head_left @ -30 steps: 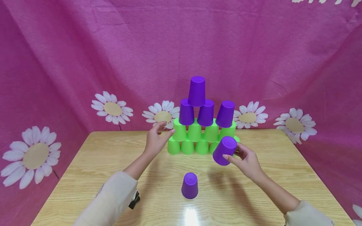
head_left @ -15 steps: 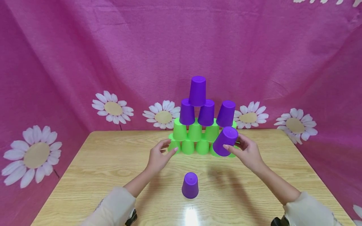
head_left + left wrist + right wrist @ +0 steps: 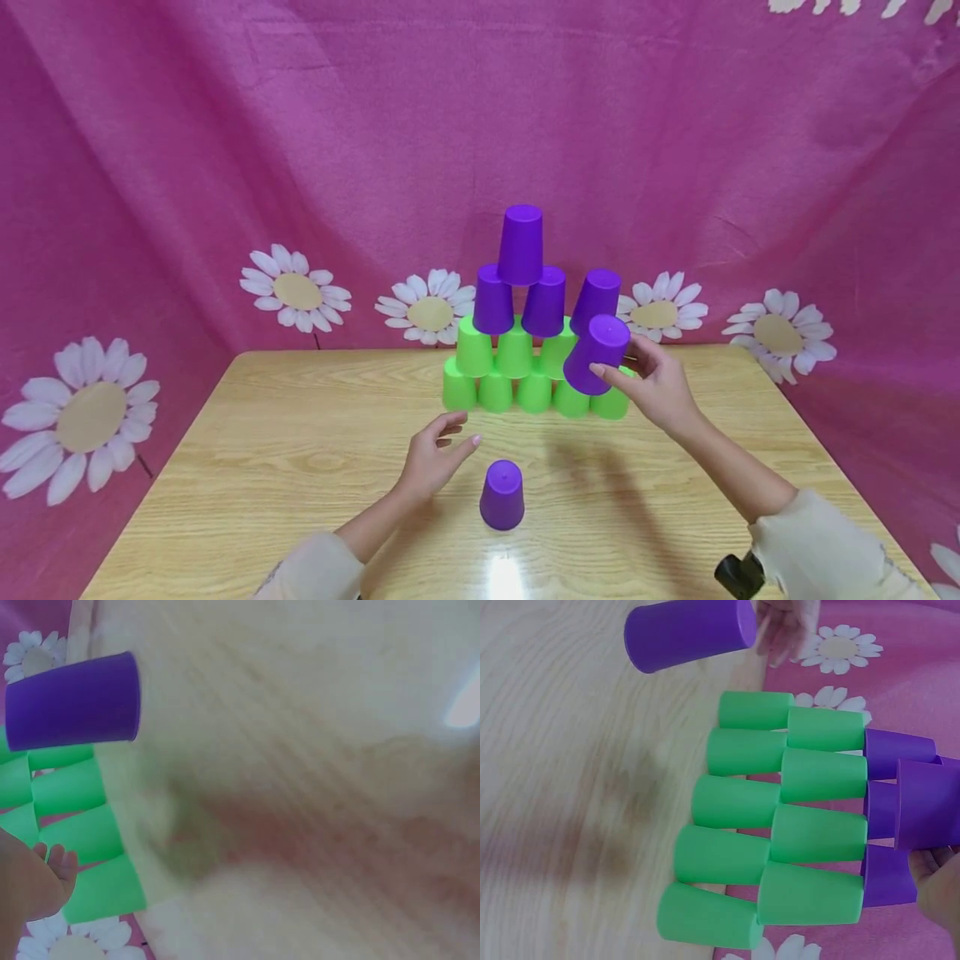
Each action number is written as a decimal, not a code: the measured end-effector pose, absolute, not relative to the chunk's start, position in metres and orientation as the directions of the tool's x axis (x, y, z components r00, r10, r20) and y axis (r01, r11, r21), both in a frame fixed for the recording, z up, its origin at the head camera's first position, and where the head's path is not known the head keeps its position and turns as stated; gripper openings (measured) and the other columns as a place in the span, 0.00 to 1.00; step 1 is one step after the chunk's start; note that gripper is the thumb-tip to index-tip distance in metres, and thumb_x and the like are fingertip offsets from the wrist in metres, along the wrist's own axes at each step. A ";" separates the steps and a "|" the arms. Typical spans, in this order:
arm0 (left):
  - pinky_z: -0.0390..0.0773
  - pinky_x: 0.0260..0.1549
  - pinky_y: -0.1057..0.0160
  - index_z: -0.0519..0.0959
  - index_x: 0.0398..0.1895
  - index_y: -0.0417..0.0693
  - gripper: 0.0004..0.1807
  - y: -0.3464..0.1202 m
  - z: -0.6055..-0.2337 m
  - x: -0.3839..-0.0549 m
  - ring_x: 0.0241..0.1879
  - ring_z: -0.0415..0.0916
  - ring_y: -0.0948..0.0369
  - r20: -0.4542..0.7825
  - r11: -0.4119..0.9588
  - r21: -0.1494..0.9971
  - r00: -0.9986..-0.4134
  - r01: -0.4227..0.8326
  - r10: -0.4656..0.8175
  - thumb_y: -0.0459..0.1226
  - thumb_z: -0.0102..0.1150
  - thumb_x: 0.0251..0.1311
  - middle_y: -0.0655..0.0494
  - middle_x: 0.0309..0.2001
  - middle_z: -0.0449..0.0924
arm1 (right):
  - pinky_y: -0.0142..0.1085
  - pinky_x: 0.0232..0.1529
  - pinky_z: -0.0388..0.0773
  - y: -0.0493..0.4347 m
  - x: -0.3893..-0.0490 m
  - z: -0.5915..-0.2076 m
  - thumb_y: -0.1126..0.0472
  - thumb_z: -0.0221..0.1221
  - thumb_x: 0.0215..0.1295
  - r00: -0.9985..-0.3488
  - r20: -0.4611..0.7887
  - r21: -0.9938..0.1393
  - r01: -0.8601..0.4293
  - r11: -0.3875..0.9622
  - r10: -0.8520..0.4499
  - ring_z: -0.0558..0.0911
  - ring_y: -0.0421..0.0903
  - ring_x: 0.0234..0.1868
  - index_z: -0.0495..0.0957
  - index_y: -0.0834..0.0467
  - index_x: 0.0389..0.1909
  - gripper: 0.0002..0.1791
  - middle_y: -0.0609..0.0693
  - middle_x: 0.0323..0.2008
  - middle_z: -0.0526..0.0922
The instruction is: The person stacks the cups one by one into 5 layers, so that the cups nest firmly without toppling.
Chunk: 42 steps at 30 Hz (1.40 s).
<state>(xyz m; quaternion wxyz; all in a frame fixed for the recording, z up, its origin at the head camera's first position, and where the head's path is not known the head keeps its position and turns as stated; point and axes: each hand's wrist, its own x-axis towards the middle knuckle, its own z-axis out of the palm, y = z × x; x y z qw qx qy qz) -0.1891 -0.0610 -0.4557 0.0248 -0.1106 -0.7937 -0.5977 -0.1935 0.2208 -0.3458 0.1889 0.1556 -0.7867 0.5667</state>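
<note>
My right hand (image 3: 660, 392) pinches an upside-down purple cup (image 3: 596, 358) between thumb and fingers, in front of the right end of a cup stack. The right wrist view shows that held purple cup (image 3: 930, 806) and my right hand (image 3: 941, 889) at the right edge. My left hand (image 3: 433, 458), fingers loosely bent and empty, hovers left of and slightly beyond a lone purple cup (image 3: 502, 496) standing upside down on the table. Behind, the stack has two rows of green cups (image 3: 495, 392), three purple cups (image 3: 492, 300) above them, and one purple cup (image 3: 521, 246) on top.
The wooden table (image 3: 300, 433) has a pink cloth (image 3: 480, 125) with daisies hanging behind and beside it. A dark device (image 3: 738, 575) sits by the right sleeve. The stack stands close to the table's back edge.
My left hand has come down from beside the stack's left end toward the lone purple cup. My right hand has lifted its cup higher, near the purple row.
</note>
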 end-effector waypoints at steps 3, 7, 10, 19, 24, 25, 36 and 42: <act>0.73 0.54 0.44 0.73 0.53 0.36 0.23 -0.060 -0.461 -0.183 0.54 0.71 0.41 0.162 0.257 0.945 -0.971 0.204 0.177 0.39 0.62 0.56 0.37 0.54 0.75 | 0.18 0.45 0.75 0.221 -0.197 -0.341 0.77 0.61 0.50 -0.869 0.494 -0.825 -0.479 0.300 -0.032 0.78 0.26 0.38 0.71 0.76 0.52 0.25 0.26 0.35 0.78; 0.73 0.53 0.44 0.72 0.54 0.35 0.24 -0.059 -0.467 -0.176 0.54 0.70 0.42 0.142 0.250 0.948 -0.963 0.198 0.228 0.40 0.61 0.57 0.37 0.54 0.74 | 0.18 0.45 0.76 0.220 -0.201 -0.334 0.77 0.61 0.49 -0.858 0.512 -0.814 -0.498 0.298 -0.036 0.78 0.27 0.37 0.72 0.76 0.50 0.24 0.27 0.33 0.78; 0.74 0.53 0.46 0.72 0.54 0.35 0.24 -0.058 -0.471 -0.169 0.54 0.71 0.42 0.132 0.224 0.956 -0.958 0.191 0.253 0.39 0.61 0.56 0.37 0.54 0.74 | 0.18 0.45 0.76 0.218 -0.204 -0.328 0.77 0.61 0.49 -0.858 0.511 -0.814 -0.499 0.295 -0.041 0.78 0.27 0.37 0.72 0.76 0.49 0.23 0.28 0.32 0.79; 0.74 0.55 0.49 0.71 0.56 0.34 0.29 -0.053 -0.483 -0.157 0.55 0.70 0.45 0.131 0.180 0.966 -0.950 0.187 0.283 0.37 0.66 0.51 0.39 0.54 0.75 | 0.19 0.43 0.77 0.213 -0.210 -0.313 0.74 0.62 0.51 -0.878 0.477 -0.831 -0.465 0.307 -0.038 0.79 0.27 0.36 0.72 0.73 0.52 0.24 0.27 0.31 0.79; 0.75 0.53 0.50 0.70 0.56 0.34 0.32 -0.052 -0.490 -0.155 0.54 0.72 0.45 0.150 0.184 0.960 -0.943 0.211 0.298 0.37 0.69 0.47 0.41 0.52 0.77 | 0.18 0.44 0.76 0.212 -0.213 -0.308 0.73 0.62 0.52 -0.883 0.468 -0.835 -0.455 0.309 -0.036 0.78 0.26 0.36 0.72 0.73 0.52 0.24 0.27 0.31 0.78; 0.75 0.53 0.51 0.70 0.56 0.34 0.32 -0.052 -0.491 -0.154 0.54 0.72 0.45 0.152 0.188 0.958 -0.941 0.215 0.301 0.37 0.69 0.47 0.41 0.52 0.77 | 0.18 0.44 0.76 0.212 -0.213 -0.307 0.73 0.62 0.52 -0.879 0.476 -0.832 -0.463 0.304 -0.036 0.79 0.26 0.36 0.72 0.73 0.52 0.24 0.27 0.31 0.79; 0.78 0.50 0.57 0.70 0.56 0.34 0.34 -0.048 -0.500 -0.154 0.50 0.75 0.49 0.218 0.232 0.924 -0.916 0.305 0.338 0.37 0.71 0.44 0.41 0.50 0.78 | 0.20 0.41 0.78 0.210 -0.219 -0.291 0.72 0.62 0.52 -0.875 0.484 -0.843 -0.461 0.278 0.016 0.80 0.28 0.34 0.72 0.73 0.51 0.23 0.29 0.30 0.79; 0.78 0.51 0.60 0.69 0.57 0.36 0.35 -0.045 -0.503 -0.154 0.51 0.75 0.49 0.174 0.252 0.929 -0.921 0.271 0.349 0.38 0.71 0.43 0.43 0.50 0.78 | 0.20 0.40 0.78 0.210 -0.223 -0.283 0.69 0.63 0.53 -0.867 0.498 -0.835 -0.468 0.290 0.033 0.80 0.29 0.32 0.73 0.71 0.50 0.22 0.31 0.28 0.80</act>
